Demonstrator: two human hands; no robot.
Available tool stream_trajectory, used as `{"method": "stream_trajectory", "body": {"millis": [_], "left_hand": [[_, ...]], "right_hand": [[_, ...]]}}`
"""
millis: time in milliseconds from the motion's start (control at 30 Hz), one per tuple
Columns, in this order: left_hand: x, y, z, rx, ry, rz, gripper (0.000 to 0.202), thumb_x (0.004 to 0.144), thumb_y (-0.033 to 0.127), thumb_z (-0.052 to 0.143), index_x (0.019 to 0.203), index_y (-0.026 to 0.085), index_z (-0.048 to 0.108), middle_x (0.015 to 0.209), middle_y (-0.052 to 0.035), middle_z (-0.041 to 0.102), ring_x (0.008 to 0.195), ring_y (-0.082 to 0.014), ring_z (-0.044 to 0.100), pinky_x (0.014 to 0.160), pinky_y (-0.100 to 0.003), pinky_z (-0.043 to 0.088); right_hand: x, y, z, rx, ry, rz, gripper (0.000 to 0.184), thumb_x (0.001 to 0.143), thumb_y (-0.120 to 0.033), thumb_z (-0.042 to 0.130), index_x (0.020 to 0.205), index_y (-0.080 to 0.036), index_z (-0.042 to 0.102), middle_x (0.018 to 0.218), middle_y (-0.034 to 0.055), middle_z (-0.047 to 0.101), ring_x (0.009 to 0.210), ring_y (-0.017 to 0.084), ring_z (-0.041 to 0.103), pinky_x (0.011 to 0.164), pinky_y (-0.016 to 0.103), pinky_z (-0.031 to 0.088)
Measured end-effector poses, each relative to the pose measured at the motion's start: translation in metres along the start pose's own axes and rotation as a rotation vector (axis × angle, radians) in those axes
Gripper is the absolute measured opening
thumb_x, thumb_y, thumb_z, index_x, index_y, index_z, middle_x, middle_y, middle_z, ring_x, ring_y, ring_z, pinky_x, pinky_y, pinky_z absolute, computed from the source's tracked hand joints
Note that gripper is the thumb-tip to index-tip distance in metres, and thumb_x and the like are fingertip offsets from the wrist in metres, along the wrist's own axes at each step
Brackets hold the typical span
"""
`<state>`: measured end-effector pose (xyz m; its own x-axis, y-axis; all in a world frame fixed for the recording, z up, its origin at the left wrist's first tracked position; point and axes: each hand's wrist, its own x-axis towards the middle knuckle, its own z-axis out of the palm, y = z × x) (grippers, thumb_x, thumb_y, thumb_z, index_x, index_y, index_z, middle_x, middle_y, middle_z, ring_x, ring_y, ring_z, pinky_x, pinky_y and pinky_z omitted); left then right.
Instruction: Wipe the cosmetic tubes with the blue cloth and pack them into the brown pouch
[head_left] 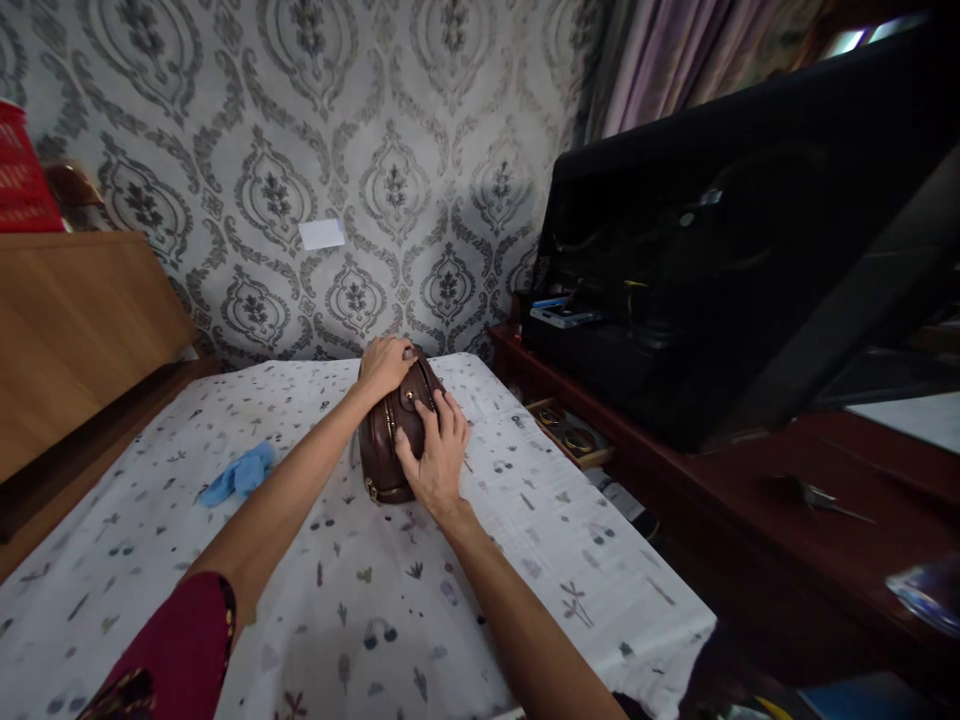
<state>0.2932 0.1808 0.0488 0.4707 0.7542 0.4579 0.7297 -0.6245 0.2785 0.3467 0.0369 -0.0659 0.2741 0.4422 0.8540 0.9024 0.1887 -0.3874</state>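
A small dark brown leather bag (384, 445) with gold fittings lies on a bed covered by a white patterned sheet (487, 560). My left hand (385, 365) curls over the bag's far top end, fingers closed around it. My right hand (435, 452) rests on the bag's right side with fingers spread and pressed flat against the leather. Both forearms reach in from the bottom of the view.
A blue cloth (240, 476) lies on the sheet to the left. A wooden headboard (75, 330) stands at left. A dark wooden cabinet (757, 500) with a large black case (720, 270) and an open drawer (574, 438) is on the right.
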Motion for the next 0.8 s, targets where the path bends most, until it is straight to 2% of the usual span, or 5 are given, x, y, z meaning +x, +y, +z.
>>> {"method": "stream_trajectory", "body": {"millis": [233,367,567,800], "left_hand": [[0.007,0.003,0.001,-0.067,0.04,-0.108,0.02,0.088,0.037,0.064,0.079,0.023,0.076,0.088,-0.0103,0.074,0.1,-0.0301,0.066,0.085,-0.036,0.045],[0.01,-0.004,0.005,-0.138,0.079,-0.137,0.024,0.086,0.037,0.064,0.073,0.02,0.074,0.087,-0.011,0.073,0.097,-0.0288,0.065,0.083,-0.035,0.045],[0.005,-0.017,0.012,-0.332,0.107,-0.096,0.024,0.084,0.035,0.062,0.076,0.017,0.075,0.088,-0.0055,0.073,0.086,-0.0211,0.065,0.078,-0.03,0.048],[0.002,-0.017,0.016,-0.528,0.119,-0.015,0.022,0.083,0.034,0.063,0.084,0.017,0.078,0.102,-0.0041,0.075,0.095,-0.0207,0.067,0.089,-0.03,0.05]], "right_hand": [[-0.001,0.001,0.0,-0.009,-0.045,0.011,0.044,0.094,-0.036,0.053,0.135,-0.019,0.056,0.144,0.0168,0.052,0.141,0.032,0.039,0.111,0.054,0.035],[0.0,0.0,-0.001,-0.028,-0.036,0.004,0.044,0.094,-0.036,0.053,0.134,-0.018,0.056,0.144,0.0171,0.052,0.14,0.033,0.039,0.112,0.054,0.035],[0.0,0.001,0.001,-0.048,-0.034,0.004,0.045,0.093,-0.035,0.054,0.136,-0.02,0.055,0.144,0.0165,0.05,0.14,0.034,0.038,0.11,0.055,0.036],[-0.002,0.004,0.002,-0.07,-0.035,-0.003,0.048,0.091,-0.035,0.055,0.137,-0.022,0.053,0.145,0.015,0.05,0.139,0.035,0.04,0.11,0.057,0.038]]}}
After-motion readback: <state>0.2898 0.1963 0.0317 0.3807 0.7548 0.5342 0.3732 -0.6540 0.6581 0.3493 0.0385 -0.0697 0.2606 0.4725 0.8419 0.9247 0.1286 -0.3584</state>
